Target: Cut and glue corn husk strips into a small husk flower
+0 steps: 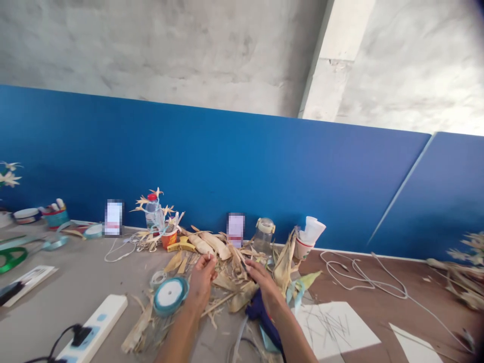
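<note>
My left hand [201, 279] is raised over a heap of dried corn husks [227, 282], its fingertips pinched on a thin pale husk strip. My right hand [264, 283] lies to the right of it on the same heap, fingers curled round a small dark thing that I cannot make out. A blue object [260, 315] lies under my right wrist. A spool of light blue ribbon [170, 295] rests just left of my left forearm.
A white power strip [99, 322] with a black plug lies front left. Cups, a glass jar [263, 234] and husk flowers [155, 209] stand along the blue partition [242, 171]. White cable [363, 277] and paper sheets [333, 327] lie on the right. Green ribbon [11, 258] lies far left.
</note>
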Action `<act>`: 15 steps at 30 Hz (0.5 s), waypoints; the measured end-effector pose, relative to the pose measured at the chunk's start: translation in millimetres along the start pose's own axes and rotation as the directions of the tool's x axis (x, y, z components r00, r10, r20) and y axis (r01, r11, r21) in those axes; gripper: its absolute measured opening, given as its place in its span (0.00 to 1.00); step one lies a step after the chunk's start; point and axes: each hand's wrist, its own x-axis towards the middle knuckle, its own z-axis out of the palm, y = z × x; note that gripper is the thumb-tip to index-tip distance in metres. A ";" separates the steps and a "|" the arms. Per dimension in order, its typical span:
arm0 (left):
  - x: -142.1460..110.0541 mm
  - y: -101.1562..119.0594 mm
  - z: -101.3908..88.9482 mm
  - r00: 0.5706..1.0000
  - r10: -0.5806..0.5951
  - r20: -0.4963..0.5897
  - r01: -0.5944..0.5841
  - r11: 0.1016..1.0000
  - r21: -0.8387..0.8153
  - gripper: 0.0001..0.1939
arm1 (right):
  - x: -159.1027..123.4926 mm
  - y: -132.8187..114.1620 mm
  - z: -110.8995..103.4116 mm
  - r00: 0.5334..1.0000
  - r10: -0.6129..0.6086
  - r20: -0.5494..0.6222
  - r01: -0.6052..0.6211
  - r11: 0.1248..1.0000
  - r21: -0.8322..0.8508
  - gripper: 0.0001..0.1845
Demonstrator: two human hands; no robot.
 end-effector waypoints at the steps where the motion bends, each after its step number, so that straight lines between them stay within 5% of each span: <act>1: -0.4 -0.5 0.3 1.000 -0.001 0.007 0.001 1.000 0.003 0.18 | 1.2 0.1 -2.2 0.999 0.033 0.022 -0.037 0.985 0.166 0.24; 3: -1.5 -2.2 1.0 1.000 -0.004 0.028 0.004 1.000 0.008 0.18 | 2.0 -0.2 -3.0 0.991 0.118 0.066 -0.134 0.925 0.355 0.23; 7: -2.6 -5.6 1.5 0.999 0.000 0.042 -0.001 1.000 0.015 0.17 | -0.7 -1.2 4.1 0.986 0.137 0.099 -0.168 0.871 0.462 0.21; 15: -3.3 -8.4 2.9 0.999 -0.012 0.045 0.010 0.999 0.042 0.18 | 2.0 8.5 32.0 0.990 -0.016 0.143 -0.025 0.959 0.281 0.19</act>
